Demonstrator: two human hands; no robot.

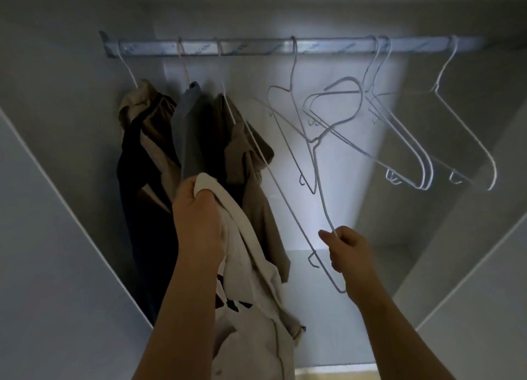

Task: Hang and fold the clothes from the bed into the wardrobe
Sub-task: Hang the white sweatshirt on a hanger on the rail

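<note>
I look into the open wardrobe at its metal rail (256, 46). My left hand (196, 217) grips a cream garment (256, 288) by its collar, and the cloth hangs down below my wrist. My right hand (346, 250) pinches the lower arm of a white wire hanger (319, 180), which is off the rail, its hook up among the empty hangers. Three garments hang at the rail's left: a beige and dark one (142, 151), a grey one (188, 128) and a tan one (251, 174).
Several empty white hangers (413, 140) hang on the right half of the rail, some tangled together. The wardrobe's side walls (57, 208) close in on both sides, and a pale shelf (310, 308) lies below.
</note>
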